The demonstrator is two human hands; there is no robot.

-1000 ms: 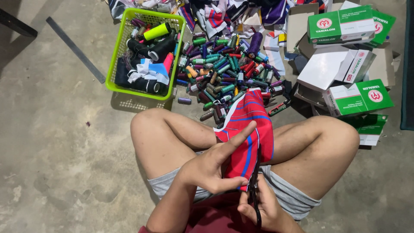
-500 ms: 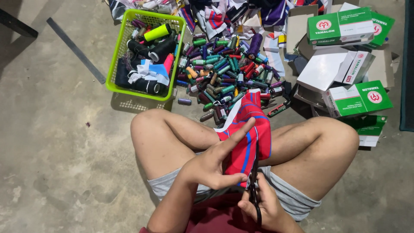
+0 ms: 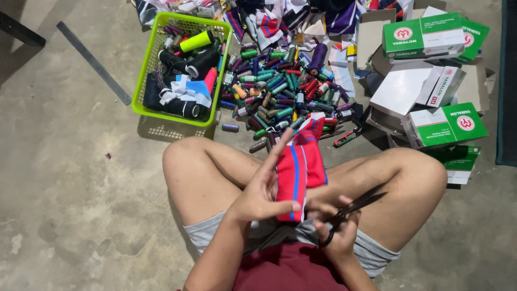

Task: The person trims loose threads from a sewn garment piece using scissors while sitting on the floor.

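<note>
Down close to the body, the right hand (image 3: 336, 231) has its grip clamped on the black scissors (image 3: 353, 207), fingers through the loops, blades together and angled up to the right over the right thigh. Just beside it, the left hand (image 3: 264, 188) pinches the red cloth with blue stripes (image 3: 299, 164): thumb pressed on the lower front edge, fingers spread flat behind, index finger pointing up past the cloth's left edge. The cloth stands upright between the crossed knees, its lower edge touching both hands, its top corner reaching the near fringe of the spools. The person sits cross-legged on the concrete floor (image 3: 70, 188); bare floor opens wide to the left of the left knee.

Beyond the knees, a heap of thread spools (image 3: 280, 86) lies loose on the floor, its near edge just in front of the shins. A small red-handled tool (image 3: 344, 139) lies at the heap's right fringe. Left of the heap and touching it, a green plastic basket (image 3: 141, 81) holds larger cones and scraps. Right, stacked green-and-white boxes (image 3: 444, 125) crowd against the right knee. Farthest off, fabric scraps (image 3: 280, 19) pile along the top, and a flat grey strip (image 3: 94, 62) lies diagonally, well apart from the basket.
</note>
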